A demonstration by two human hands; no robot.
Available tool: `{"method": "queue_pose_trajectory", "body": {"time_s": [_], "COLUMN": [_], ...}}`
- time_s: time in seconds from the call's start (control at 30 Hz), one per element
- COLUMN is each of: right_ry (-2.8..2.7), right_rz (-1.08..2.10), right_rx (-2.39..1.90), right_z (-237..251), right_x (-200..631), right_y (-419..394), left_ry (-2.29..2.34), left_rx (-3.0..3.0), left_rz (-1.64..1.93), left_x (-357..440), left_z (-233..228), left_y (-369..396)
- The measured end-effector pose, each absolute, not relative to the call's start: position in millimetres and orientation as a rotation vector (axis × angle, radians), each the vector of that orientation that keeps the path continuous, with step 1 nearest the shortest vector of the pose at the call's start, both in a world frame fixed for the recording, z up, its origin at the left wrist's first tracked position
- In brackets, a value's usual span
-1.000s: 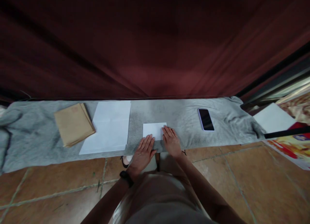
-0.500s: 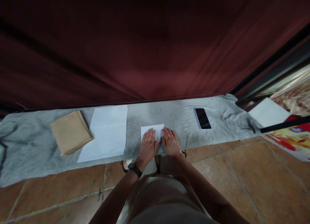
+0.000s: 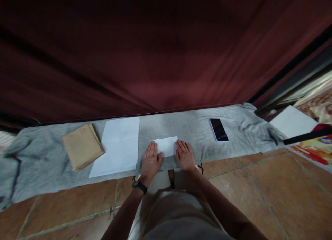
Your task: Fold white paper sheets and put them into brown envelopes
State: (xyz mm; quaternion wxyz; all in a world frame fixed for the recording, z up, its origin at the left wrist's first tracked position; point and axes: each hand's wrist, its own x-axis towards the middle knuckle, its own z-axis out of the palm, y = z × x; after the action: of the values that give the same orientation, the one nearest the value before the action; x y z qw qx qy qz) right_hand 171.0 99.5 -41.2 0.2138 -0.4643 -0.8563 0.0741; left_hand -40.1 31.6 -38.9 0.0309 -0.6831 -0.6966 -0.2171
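A small white folded paper (image 3: 166, 146) lies flat on the grey cloth (image 3: 186, 124) in front of my body. At its left edge rests my left hand (image 3: 150, 161), fingers stretched out and flat. My right hand (image 3: 185, 155) lies flat over the paper's right edge, its fingers straight. Neither hand grips anything. Left of my hands is a larger white sheet (image 3: 120, 146) with a faint crease across it. A stack of brown envelopes (image 3: 82, 146) overlaps that sheet's left side.
A phone (image 3: 219, 130) with a dark screen lies to the right on the cloth. Dark red fabric (image 3: 166, 60) rises behind the cloth's far edge. Farther right are a white sheet (image 3: 292, 121) and a colourful printed package (image 3: 315, 146). Brown floor tiles (image 3: 249, 184) show below.
My left hand has slid left across the small paper to its left edge, baring the paper's middle. My right hand stays at the right edge. The view has shifted slightly.
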Motion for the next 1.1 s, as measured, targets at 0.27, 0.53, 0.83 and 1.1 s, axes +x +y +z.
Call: {"method": "queue_pose_trajectory", "body": {"time_s": [0.27, 0.53, 0.83, 1.1], "right_ry": [-2.353, -2.349, -2.418, -2.360], "right_rz": [0.176, 0.108, 0.077, 0.091], "right_rx": [-1.284, -1.290, -1.253, -1.166], "right_z": [-42, -40, -50, -53], "right_x": [169, 165, 172, 166], "right_y": [99, 96, 98, 103], "left_ry": [-2.118, -2.055, -2.191, -2.168], "left_rx": [-2.076, -2.058, -2.112, -2.156], "left_rz": [-0.640, -0.712, -0.550, -0.604], "left_x": [-36, -39, -40, -28], "left_z": [-35, -37, -37, -34], "left_y": [31, 30, 26, 24]}}
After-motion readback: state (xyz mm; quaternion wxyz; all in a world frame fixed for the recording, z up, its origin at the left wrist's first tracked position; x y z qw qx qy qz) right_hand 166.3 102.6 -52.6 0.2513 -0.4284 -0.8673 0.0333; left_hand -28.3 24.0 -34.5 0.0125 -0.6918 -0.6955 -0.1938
